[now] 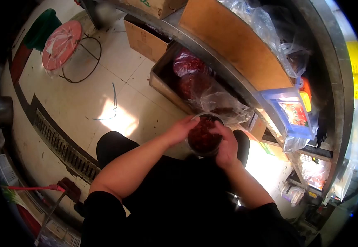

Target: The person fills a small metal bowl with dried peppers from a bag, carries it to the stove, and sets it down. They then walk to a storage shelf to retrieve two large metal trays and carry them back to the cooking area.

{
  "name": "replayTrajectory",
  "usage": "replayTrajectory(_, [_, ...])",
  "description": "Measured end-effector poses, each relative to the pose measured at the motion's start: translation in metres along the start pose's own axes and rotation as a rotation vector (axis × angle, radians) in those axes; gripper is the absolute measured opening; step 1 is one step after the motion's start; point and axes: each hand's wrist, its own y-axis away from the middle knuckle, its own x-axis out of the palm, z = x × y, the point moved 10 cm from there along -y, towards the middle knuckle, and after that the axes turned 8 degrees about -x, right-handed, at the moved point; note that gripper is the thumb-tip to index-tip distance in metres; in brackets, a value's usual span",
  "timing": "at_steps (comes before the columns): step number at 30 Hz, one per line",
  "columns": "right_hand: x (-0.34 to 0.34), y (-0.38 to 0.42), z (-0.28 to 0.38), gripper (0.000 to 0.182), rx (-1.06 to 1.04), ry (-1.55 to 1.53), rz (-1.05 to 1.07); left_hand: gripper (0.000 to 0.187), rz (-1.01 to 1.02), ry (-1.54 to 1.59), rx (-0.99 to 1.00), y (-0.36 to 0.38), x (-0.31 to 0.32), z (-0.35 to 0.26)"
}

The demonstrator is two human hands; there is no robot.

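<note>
Between my knees is a round tub [204, 153] filled with dark red pieces [202, 135] that look like dried chilies. My left hand [182, 131] grips the tub's rim on the left, its fingertips at the edge. On the right side, my right hand [227, 144] is closed around the tub, with its fingers bent over the rim above the red pieces; the fingertips are slightly blurred. Just beyond the tub, clear plastic bags [224, 105] with red contents lie in an open box [162, 84] under the shelf.
A metal shelf [245, 78] runs along the right, with a cardboard sheet [232, 45] and a blue plastic basket [269, 96]. On the floor at left are a pink round lid [63, 44], a green bucket [41, 31], a wire ring [98, 61] and a drain grate [59, 140].
</note>
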Motion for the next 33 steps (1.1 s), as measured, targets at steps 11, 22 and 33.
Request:
replayTrajectory(11, [-0.009,0.005,-0.022,0.037,0.274,-0.391,-0.235,0.070,0.055,0.033,-0.017,0.013,-0.001,-0.018])
replayTrajectory(22, [-0.017,0.010,-0.049,0.022,0.439,-0.314,-0.323,0.069,0.030,0.071,0.007,-0.005,-0.015,-0.001])
replayTrajectory(33, [-0.029,-0.022,-0.081,0.019,0.394,0.016,-0.278,0.064,-0.054,0.035,-0.042,0.006,-0.023,-0.006])
